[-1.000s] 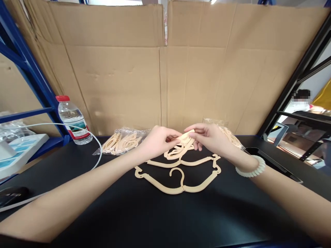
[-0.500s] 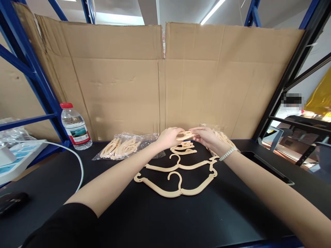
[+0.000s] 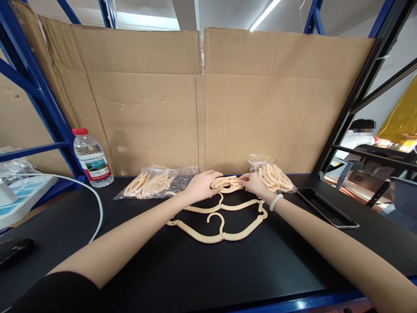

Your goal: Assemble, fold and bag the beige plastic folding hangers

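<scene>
At the back middle of the black table, a small pile of folded beige plastic hangers [image 3: 227, 184] lies between my hands. My left hand [image 3: 203, 186] closes on the left end of the top folded hanger. The right end is pinched by the fingers of my right hand [image 3: 254, 184], which wears a beaded bracelet. Nearer to me lie two opened hangers, a front one [image 3: 204, 238] and a rear one [image 3: 239, 207], with hooks pointing away. My left hand and forearm partly cover the rear one's left side.
Clear bags of folded hangers lie left [image 3: 156, 184] and right [image 3: 275, 177]. A dark tablet or phone [image 3: 329, 211] rests at right. On the left are a water bottle [image 3: 93, 161], a power strip [image 3: 28, 200] with a white cable, and a mouse [image 3: 14, 251]. Cardboard [image 3: 140, 113] walls the back.
Both hands have come down with the folded hanger, from above the pile onto it. My right arm has uncovered more of the right bag and the dark device.
</scene>
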Available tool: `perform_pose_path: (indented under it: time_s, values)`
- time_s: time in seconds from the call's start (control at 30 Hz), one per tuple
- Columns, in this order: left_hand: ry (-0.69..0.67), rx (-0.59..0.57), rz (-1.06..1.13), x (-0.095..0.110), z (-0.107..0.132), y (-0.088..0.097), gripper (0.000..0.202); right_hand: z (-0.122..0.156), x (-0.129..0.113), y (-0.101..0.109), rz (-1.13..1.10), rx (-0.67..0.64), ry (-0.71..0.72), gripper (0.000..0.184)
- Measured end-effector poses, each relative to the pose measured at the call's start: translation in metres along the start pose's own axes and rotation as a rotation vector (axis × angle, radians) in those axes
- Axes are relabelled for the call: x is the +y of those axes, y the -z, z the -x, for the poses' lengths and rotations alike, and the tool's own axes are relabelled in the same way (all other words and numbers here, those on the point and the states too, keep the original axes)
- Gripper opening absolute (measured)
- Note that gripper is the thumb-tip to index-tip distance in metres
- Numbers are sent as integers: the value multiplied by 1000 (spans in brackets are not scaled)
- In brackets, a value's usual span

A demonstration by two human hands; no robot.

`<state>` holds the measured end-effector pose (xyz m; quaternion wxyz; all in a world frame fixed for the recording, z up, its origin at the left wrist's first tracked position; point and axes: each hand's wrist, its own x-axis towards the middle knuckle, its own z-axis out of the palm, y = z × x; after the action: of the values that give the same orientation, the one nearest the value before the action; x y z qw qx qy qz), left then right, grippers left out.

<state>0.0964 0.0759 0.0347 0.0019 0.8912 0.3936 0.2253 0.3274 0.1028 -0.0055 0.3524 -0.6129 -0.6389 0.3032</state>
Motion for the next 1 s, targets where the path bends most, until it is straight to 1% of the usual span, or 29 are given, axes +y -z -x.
perform_pose_path:
  time_s: [0.13,0.23,0.33,0.43,0.53,0.67,0.83,1.0]
  values:
    - [29,0,-22,14,41,14,37,8,-4,1,140,81,107,26]
    - [51,-15,-35,18,73,25,32,24,-13,10,209,103,214,20]
    - [61,-41,-57,10,101,34,29,48,-16,26,272,19,325,18]
    - [71,-17,-56,-7,120,38,29,71,-8,43,340,-64,386,16]
    - [86,-3,-47,-23,126,38,32,82,4,54,391,-99,413,19]
    - [96,-14,-42,-35,125,34,35,81,13,58,427,-138,442,26]
    - [131,-61,-30,-46,125,27,40,75,21,50,509,-154,543,31]
    - [137,-96,10,-54,124,22,41,72,26,41,585,-226,574,29]
